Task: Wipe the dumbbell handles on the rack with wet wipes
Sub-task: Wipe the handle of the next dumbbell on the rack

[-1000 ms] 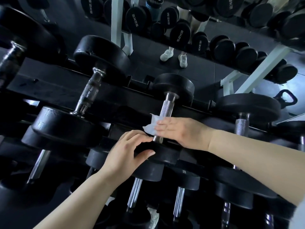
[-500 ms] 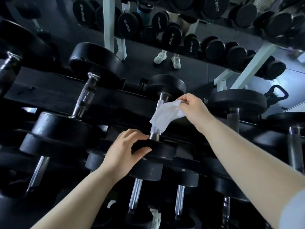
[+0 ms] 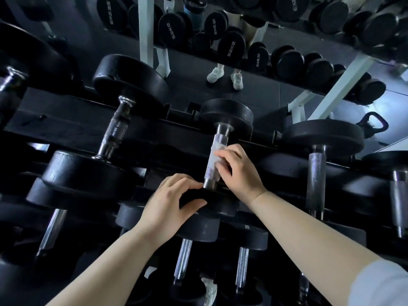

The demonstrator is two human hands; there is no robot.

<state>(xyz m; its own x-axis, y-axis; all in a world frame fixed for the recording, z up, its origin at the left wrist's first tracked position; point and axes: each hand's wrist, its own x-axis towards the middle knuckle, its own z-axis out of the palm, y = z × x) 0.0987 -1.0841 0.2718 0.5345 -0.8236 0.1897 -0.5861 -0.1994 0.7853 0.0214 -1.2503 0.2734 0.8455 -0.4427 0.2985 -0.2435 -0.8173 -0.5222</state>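
Right hand [image 3: 240,173] back on handle [image 3: 220,138] — wipe [image 3: 212,156] half-hidden.

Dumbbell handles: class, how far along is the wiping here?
Done: no handle shows plainly as wiped. In hand: the right hand wraps the wet wipe round the middle dumbbell handle while the left hand grips its near head. Left to do, perhaps: left neighbour's handle and right neighbour's handle.

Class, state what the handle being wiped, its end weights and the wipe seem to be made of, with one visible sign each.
Handle: metal, probably chromed steel; it shines and shows knurling.
End weights: matte black, likely rubber-coated; scuffed, dull edges.
Wipe: thin white sheet, maybe nonwoven fabric; it creases round the handle.
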